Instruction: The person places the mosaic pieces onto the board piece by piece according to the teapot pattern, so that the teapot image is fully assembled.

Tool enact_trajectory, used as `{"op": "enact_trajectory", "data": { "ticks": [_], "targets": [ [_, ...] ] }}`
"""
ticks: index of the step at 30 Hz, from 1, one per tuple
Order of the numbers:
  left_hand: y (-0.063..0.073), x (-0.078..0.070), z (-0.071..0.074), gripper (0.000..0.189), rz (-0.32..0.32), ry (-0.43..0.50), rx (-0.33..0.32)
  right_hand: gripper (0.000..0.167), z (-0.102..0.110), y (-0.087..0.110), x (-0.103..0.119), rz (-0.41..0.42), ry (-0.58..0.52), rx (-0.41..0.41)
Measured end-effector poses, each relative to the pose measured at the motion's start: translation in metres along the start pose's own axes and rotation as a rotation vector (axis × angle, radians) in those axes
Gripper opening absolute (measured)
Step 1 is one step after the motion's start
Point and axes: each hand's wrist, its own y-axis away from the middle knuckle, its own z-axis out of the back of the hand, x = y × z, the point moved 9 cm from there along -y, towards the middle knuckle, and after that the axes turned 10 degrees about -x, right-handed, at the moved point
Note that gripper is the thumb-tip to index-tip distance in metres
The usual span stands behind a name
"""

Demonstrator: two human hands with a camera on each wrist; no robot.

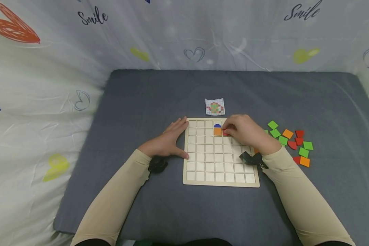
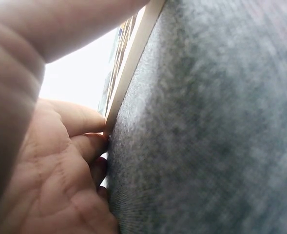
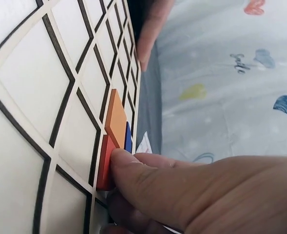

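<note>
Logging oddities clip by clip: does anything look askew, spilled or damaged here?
Nothing serious: no spill or damage shows. The picture card beyond the board sits slightly crooked to the board's edge, and loose pieces to the right lie at mixed angles; that looks like ordinary scatter.

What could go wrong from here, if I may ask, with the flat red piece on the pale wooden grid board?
The right hand, pinching the flat red piece, might nudge the neighbouring flat orange square. The left hand, touching the pale wooden grid board at its left edge, could shift it.
</note>
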Motion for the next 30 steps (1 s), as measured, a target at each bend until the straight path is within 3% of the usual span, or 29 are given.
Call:
{"op": "enact_trajectory", "data": {
  "ticks": [8, 15, 22, 30],
  "targets": [
    [-0.001, -0.001, -0.001, 0.132, -0.008, -0.005, 0.003, 0.006, 0.001, 0.003, -0.006, -0.092, 0.008, 0.006],
    [-0.001, -0.003, 0.0, 0.132, -0.005, 0.001, 0.002, 0.011, 0.011, 0.014, -0.003, -0.079, 0.043, 0.059],
    [0.0, -0.001, -0.005, 0.132, -0.007, -0.003, 0.016, 0.003, 0.02, 0.042, -0.007, -0.104, 0.081, 0.132],
    [-0.001, -0.002, -0.001, 0.132, -0.003, 0.002, 0.006, 0.015, 0.025, 0.072, -0.017, -0.16, 0.092, 0.199]
  ]
}}
